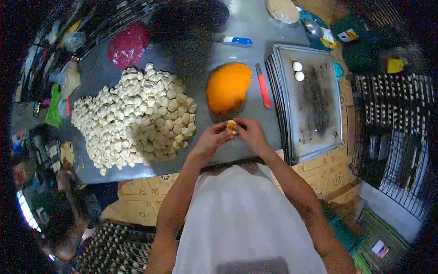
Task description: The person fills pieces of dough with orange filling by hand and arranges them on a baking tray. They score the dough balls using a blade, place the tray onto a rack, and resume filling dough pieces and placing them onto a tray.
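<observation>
Between my two hands, close to the table's front edge, is a small piece of pale dough [232,124] with orange filling showing on it. My left hand [213,139] holds it from the left, fingers bent around it. My right hand [251,132] pinches its right side. Just beyond my hands lies a large orange mound of filling [228,86]. To the left a wide heap of small white dough pieces [141,114] covers much of the table. Two white dough balls [298,71] sit on the top tray of a stack [315,123] at the right.
On the metal table [191,59] are a red-handled tool [263,86], a blue-handled knife [237,41], a dark red bundle [129,44] and a large pale dough lump [283,11]. Racks of dough pieces [397,109] stand at right. Another person's arm [68,201] shows at lower left.
</observation>
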Tool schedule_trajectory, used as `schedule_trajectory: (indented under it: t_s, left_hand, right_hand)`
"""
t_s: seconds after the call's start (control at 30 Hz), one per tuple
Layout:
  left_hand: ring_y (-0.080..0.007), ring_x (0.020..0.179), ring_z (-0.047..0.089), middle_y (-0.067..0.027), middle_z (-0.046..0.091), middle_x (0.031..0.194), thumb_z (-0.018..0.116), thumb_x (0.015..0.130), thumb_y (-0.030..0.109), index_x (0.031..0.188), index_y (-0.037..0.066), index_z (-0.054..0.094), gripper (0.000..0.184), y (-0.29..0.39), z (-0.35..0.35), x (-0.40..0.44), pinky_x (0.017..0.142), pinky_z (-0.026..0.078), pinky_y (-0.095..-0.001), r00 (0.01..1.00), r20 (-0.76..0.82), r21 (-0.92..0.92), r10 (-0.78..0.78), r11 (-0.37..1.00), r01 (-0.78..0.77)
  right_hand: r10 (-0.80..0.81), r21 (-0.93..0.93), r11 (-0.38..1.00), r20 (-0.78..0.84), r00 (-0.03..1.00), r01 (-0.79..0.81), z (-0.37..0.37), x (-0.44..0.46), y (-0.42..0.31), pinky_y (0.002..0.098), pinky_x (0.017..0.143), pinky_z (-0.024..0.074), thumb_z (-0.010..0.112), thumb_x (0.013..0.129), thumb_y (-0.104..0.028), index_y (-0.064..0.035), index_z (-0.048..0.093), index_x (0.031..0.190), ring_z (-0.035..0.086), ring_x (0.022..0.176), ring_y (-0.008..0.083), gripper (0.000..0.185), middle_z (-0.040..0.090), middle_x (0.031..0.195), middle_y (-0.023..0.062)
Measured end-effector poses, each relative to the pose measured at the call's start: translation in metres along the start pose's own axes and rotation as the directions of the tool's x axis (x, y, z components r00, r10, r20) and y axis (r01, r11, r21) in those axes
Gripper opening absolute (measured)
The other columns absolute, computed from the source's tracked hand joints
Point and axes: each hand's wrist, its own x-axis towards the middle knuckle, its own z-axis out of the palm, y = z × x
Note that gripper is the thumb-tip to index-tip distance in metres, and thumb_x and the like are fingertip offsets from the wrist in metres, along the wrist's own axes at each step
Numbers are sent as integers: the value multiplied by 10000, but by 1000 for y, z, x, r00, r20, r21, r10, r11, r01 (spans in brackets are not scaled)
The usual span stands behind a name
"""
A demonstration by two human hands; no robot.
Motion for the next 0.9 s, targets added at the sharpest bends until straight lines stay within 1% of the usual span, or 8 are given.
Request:
schedule_trajectory:
  t_s: [0.13,0.27,0.37,0.5,0.6,0.63,0.77,0.9]
  left_hand:
    - [-177,987,685,-85,707,1114,664,984,195,1272,-37,629,371,3,-8,-12,899,576,-314,1000,-20,109,4,994,-1]
    - [-158,920,691,-88,716,1082,673,975,165,1257,-51,634,358,-7,-7,-9,865,582,-305,995,-53,146,82,986,-74]
    - [-170,929,697,-81,728,1073,669,971,124,1230,-56,653,315,-4,-9,-6,886,590,-331,996,-77,51,51,998,-47]
    - [-146,899,698,-74,740,1036,669,973,161,1204,-39,676,305,-10,6,-4,853,585,-320,985,-95,116,147,984,-136]
    - [-123,846,686,-78,745,969,656,982,187,1185,-9,696,285,-14,12,8,774,570,-316,969,-91,549,229,824,-143]
    - [-123,846,686,-78,745,969,656,982,187,1185,-9,696,285,-16,11,9,774,570,-316,968,-106,548,226,826,-133]
    - [-181,846,689,-109,741,972,651,970,182,1163,21,715,259,-9,25,8,756,542,-362,982,-186,561,-7,820,112]
    - [-311,893,680,-164,726,1031,630,950,126,1143,26,728,238,-17,23,13,789,529,-424,953,-49,848,300,516,-119]
  right_hand:
    - [-90,-119,988,40,995,94,11,-12,-10,290,745,545,709,868,-86,9,689,1159,680,828,155,306,730,995,143]
    - [-101,11,995,-108,989,103,14,-14,-16,318,727,537,716,869,-99,-18,700,1163,668,813,185,306,706,952,122]
    - [-366,-319,874,64,929,366,10,-17,-24,371,727,527,721,859,-92,-41,698,1178,640,815,255,324,640,884,125]
    - [-337,-423,820,188,922,386,-13,8,-20,428,857,508,748,879,-217,-37,721,1115,621,923,334,298,669,926,167]
    - [-294,-395,841,242,925,371,-21,16,-21,423,839,507,726,889,-230,-50,734,1080,617,932,347,262,668,930,173]
    - [-265,-381,853,271,925,356,-22,17,-20,421,829,506,715,894,-237,-56,741,1062,616,937,354,248,668,932,176]
    - [-140,-480,818,368,919,317,-35,19,-4,426,808,515,697,895,-239,-46,740,1053,651,908,353,253,703,972,187]
    - [-73,-344,915,371,926,210,-40,23,2,431,780,530,687,893,-203,-43,738,1039,687,833,332,223,723,962,202]
